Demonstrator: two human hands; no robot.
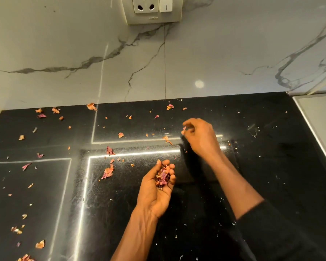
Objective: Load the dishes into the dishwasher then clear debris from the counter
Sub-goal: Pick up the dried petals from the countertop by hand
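A heap of dried petal scraps (162, 178), pink and orange, lies in my left grip (154, 191). That grip is turned palm up, its fingers curled round the heap and grasping it, above the glossy black surface (271, 166). Beyond it and a little to the right, my right grip (199, 137) hangs knuckles up over the surface. Its thumb and forefinger are pinched on one small pink scrap (184, 128).

Just below and left of the right grip's fingertips, an orange curl (167, 139) lies on the surface. To the left of my left grip, near it, sits a larger pink-orange clump (108, 173). Farther left, loose scraps (40, 244) are strewn across the surface, some right up against the wall, such as an orange piece (91, 106). To the right of both grips the surface carries tiny white flecks (221, 198).

A dark sleeve (271, 227) covers my right forearm partway, and my left forearm is bare.

Beyond the right grip rises a grey-veined marble wall (64, 44) with a socket (146, 5) and a white switch (166, 4) set in one plate. Far to the right, a pale panel (320, 117) with a metal edge borders the surface.
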